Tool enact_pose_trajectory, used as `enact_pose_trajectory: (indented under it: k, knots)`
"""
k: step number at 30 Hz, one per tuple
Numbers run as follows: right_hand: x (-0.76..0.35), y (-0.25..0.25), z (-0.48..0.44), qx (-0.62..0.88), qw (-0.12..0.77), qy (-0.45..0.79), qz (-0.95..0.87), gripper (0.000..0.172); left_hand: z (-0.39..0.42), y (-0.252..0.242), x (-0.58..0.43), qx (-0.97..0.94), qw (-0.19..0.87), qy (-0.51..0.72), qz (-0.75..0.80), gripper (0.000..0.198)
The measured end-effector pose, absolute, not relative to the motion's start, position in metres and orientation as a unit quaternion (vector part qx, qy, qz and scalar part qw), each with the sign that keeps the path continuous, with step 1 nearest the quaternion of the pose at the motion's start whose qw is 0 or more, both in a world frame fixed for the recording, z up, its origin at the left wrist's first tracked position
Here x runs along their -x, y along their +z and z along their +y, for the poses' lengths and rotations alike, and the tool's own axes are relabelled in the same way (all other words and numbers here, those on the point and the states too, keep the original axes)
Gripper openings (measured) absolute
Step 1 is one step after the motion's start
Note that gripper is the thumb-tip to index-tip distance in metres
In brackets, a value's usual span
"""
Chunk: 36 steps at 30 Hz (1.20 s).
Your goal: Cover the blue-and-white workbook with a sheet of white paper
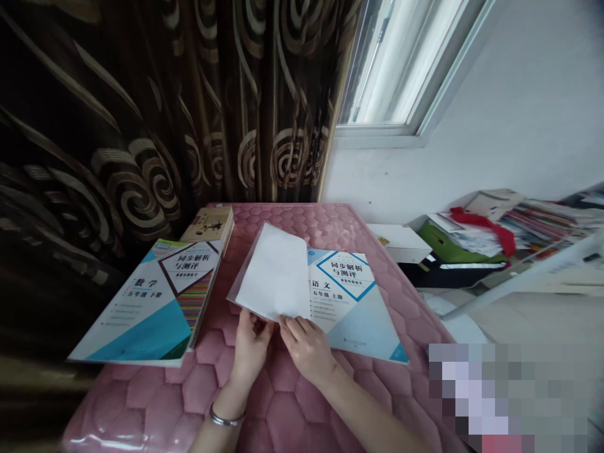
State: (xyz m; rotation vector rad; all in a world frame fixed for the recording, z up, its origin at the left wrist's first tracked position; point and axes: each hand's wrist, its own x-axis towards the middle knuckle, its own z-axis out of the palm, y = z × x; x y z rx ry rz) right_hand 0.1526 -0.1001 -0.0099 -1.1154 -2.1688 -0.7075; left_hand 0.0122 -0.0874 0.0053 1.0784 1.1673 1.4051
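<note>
A blue and white workbook point(352, 299) lies on the pink quilted surface point(283, 402). A clear plastic cover with a white sheet inside point(276, 277) is lifted over the book's left side. My left hand point(250, 346) pinches the cover's lower edge from below; a bracelet circles that wrist. My right hand point(306, 346) grips the same lower edge just to the right, fingers curled on the book's bottom left corner.
A second workbook point(146, 305) rests on a stack at the left, with a tan book point(210, 223) behind it. A dark patterned curtain point(141, 107) hangs behind. To the right are a white box point(399, 242) and piled books point(519, 220).
</note>
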Motion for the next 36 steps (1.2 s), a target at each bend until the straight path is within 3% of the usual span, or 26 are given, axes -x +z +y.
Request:
enact_pose_trajectory:
  k: [26, 32, 36]
  knots:
    - [-0.154, -0.013, -0.107, 0.435, 0.309, -0.253, -0.807, 0.022, -0.091, 0.004, -0.021, -0.438, 0.504, 0.567, 0.483, 0.039]
    - [-0.161, -0.008, -0.11, 0.466, 0.294, -0.074, -0.831, 0.021, -0.083, 0.0, -0.002, -0.329, 0.574, 0.577, 0.479, 0.032]
    - [-0.187, -0.01, -0.107, 0.505, 0.241, 0.029, -0.829, 0.043, -0.071, -0.008, 0.021, -0.192, 0.544, 0.623, 0.529, 0.035]
